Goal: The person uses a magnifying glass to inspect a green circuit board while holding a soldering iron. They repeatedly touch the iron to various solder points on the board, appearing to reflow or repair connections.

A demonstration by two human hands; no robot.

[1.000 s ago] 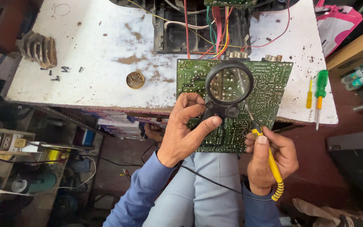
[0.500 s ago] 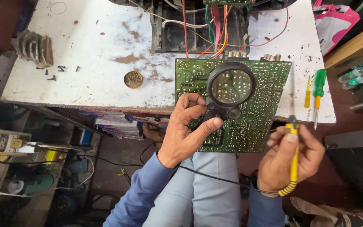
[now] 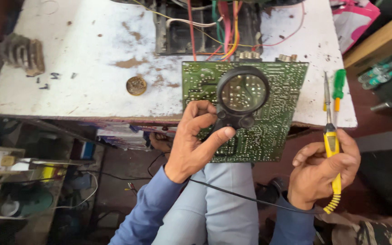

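Worn white tabletop (image 3: 91, 90), paint chipped to brown patches, edge ragged along the front. On it: ribbed metal heat sink (image 3: 23, 54) at far left, a few small dark screws (image 3: 53, 76) beside it, 1 round brass-coloured tin (image 3: 136, 85) mid-table, dark open chassis (image 3: 205, 31) at the back with red, orange and green wires (image 3: 225, 27) running out. Below left: cluttered shelf (image 3: 5, 172) with a switch board, yellow bits, loose cables. Floor (image 3: 128, 177) dark reddish-brown, dim. Pink bag (image 3: 355, 18) top right, wooden plank (image 3: 377, 41) beside it. Light even, daylight-like, soft shadows.
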